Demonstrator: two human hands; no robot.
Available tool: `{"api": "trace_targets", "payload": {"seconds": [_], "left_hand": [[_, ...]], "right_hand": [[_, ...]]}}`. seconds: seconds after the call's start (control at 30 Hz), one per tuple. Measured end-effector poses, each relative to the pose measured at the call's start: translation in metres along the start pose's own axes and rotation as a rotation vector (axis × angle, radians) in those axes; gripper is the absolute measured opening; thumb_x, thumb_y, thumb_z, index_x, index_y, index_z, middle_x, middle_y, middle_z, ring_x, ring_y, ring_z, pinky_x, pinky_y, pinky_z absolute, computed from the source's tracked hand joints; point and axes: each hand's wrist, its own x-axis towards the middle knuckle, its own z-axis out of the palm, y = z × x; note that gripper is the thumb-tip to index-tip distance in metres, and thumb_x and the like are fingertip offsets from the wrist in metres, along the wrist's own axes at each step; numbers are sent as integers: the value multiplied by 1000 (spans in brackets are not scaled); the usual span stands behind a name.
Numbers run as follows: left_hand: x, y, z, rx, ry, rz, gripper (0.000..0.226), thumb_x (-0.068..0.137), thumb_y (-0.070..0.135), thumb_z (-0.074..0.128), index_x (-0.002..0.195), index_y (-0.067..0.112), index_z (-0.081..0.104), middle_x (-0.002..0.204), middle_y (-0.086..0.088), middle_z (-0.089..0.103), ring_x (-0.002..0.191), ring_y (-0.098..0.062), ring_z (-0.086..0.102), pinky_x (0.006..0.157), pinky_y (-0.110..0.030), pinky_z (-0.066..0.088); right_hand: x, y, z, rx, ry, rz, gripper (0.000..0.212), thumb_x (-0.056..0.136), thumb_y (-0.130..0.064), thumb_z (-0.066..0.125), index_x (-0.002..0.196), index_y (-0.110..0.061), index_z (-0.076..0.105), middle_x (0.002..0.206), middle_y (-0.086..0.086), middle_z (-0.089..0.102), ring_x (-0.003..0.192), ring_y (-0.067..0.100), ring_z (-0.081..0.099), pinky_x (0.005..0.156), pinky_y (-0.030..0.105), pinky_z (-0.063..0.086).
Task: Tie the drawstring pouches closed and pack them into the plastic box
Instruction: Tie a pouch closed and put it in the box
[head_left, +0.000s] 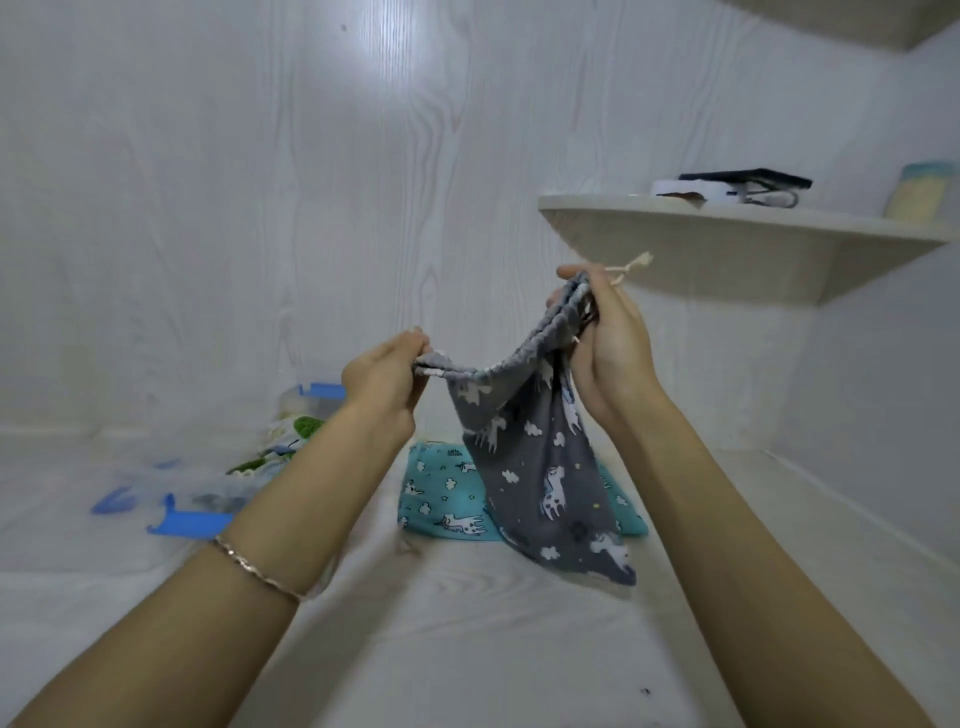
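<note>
The grey pouch (540, 483) hangs in the air between the two hands, over the middle of the worktop (467, 634). It is thin printed cotton with white unicorns and clouds, limp and evidently light and empty: the body droops to a loose corner. The top hem is ruched along its channel, so that is the place to hold it. The left grip (384, 379) pinches the lower left end of the hem. The right grip (608, 343) clasps the raised right end, with a pale knotted cord (629, 267) poking out above it. The cord looks rough enough to keep a knot.

Just behind and below, a teal pouch (447, 501) of similar print lies flat. Far left stands the clear plastic box (319, 391) with blue clips, with green and white fabric beside it; details there are blurred. A white shelf (727, 223) juts out far right.
</note>
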Motion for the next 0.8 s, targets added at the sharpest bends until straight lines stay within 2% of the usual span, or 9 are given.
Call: {"api": "trace_targets", "payload": {"seconds": [0.1, 0.23, 0.33, 0.43, 0.53, 0.6, 0.67, 0.73, 0.8], "left_hand": [[-1, 21, 3, -67, 9, 126, 6, 88, 7, 65, 83, 5, 66, 68, -3, 66, 56, -6, 59, 55, -16, 50], [-4, 52, 16, -234, -59, 205, 16, 98, 16, 54, 93, 5, 64, 66, 0, 64, 45, -3, 52, 48, -12, 44], [-1, 56, 14, -215, -90, 198, 25, 102, 24, 45, 94, 9, 63, 59, 6, 54, 41, -1, 42, 42, -12, 36], [9, 47, 1, -149, -6, 203, 24, 102, 24, 45, 93, 11, 63, 55, 7, 43, 39, -3, 32, 40, -15, 28], [18, 39, -15, -27, 116, 216, 23, 100, 24, 47, 91, 13, 66, 58, 6, 41, 41, -5, 28, 41, -17, 25], [24, 30, -23, 75, 161, 215, 23, 99, 24, 48, 88, 15, 66, 59, 7, 42, 40, -4, 28, 40, -17, 24], [28, 20, -27, 162, 170, 194, 23, 98, 24, 48, 88, 15, 67, 59, 6, 43, 39, -5, 27, 37, -17, 22], [31, 12, -27, 199, 183, 191, 21, 97, 22, 49, 92, 13, 67, 59, 5, 43, 39, -6, 26, 36, -18, 20], [34, 8, -26, 225, 198, 216, 21, 96, 20, 49, 93, 11, 68, 58, 3, 43, 38, -7, 27, 37, -19, 21]], "right_hand": [[0, -4, -1, -17, 14, 36, 31, 101, -23, 44, 80, -14, 66, 78, 4, 55, 69, 13, 53, 62, 26, 44], [1, -15, 2, 78, 2, 14, 30, 101, -25, 43, 83, -13, 63, 75, 2, 52, 65, 11, 51, 59, 25, 40], [3, -7, -4, 44, 22, 35, 29, 101, -26, 44, 88, -13, 67, 73, 0, 58, 62, 10, 56, 54, 23, 40], [4, 14, -23, 33, 165, 145, 24, 98, -23, 49, 91, -13, 70, 74, -1, 65, 57, 6, 59, 46, 17, 43], [10, 40, -57, 28, 339, 269, 25, 99, -22, 47, 89, -12, 67, 80, -1, 62, 56, 5, 47, 42, 14, 32], [14, 61, -78, 93, 399, 360, 28, 100, -19, 45, 76, -14, 59, 87, 2, 66, 67, 10, 55, 59, 18, 46], [17, 82, -91, 254, 386, 435, 35, 101, -16, 40, 67, -16, 46, 77, 4, 64, 70, 15, 60, 77, 30, 53], [14, 97, -93, 262, 313, 454, 42, 105, -19, 35, 63, -17, 37, 52, -2, 43, 46, 11, 45, 54, 23, 48], [8, 103, -89, 59, 241, 427, 41, 105, -18, 34, 64, -17, 34, 46, -7, 26, 37, 7, 23, 36, 19, 29]]}}
